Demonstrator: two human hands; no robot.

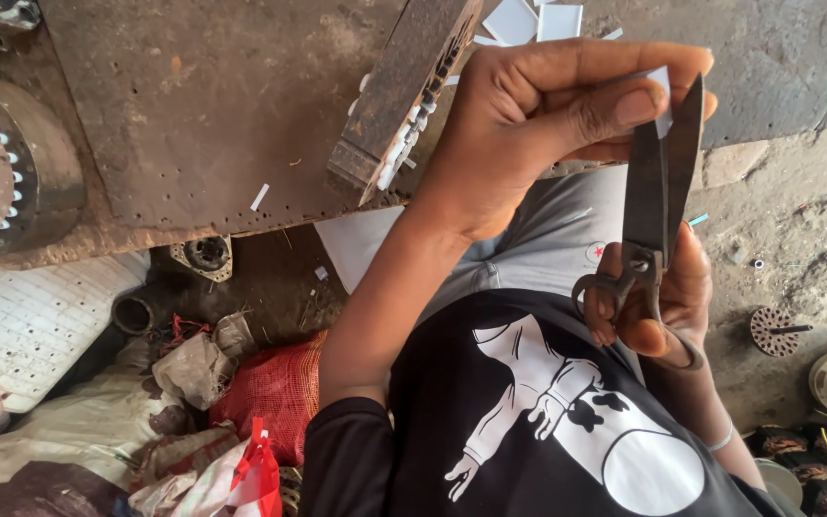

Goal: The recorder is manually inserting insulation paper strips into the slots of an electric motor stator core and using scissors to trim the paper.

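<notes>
My left hand (538, 124) reaches across in front of me and pinches a small white paper strip (661, 88) between thumb and fingers. My right hand (674, 304) grips the handles of dark, rusty metal scissors (651, 206), blades pointing away from me. The blades are slightly parted, with the strip's edge between their tips. Both hands are held above my lap, over grey trousers and a black printed shirt.
A rusty metal plate (203, 115) lies ahead, with a wooden block (399, 91) holding several white strips. Cut white pieces (528, 19) lie beyond it. A round motor stator (2, 163) sits far left. A white grid panel (35, 316), a red mesh bag (275, 388) and sacks crowd the floor.
</notes>
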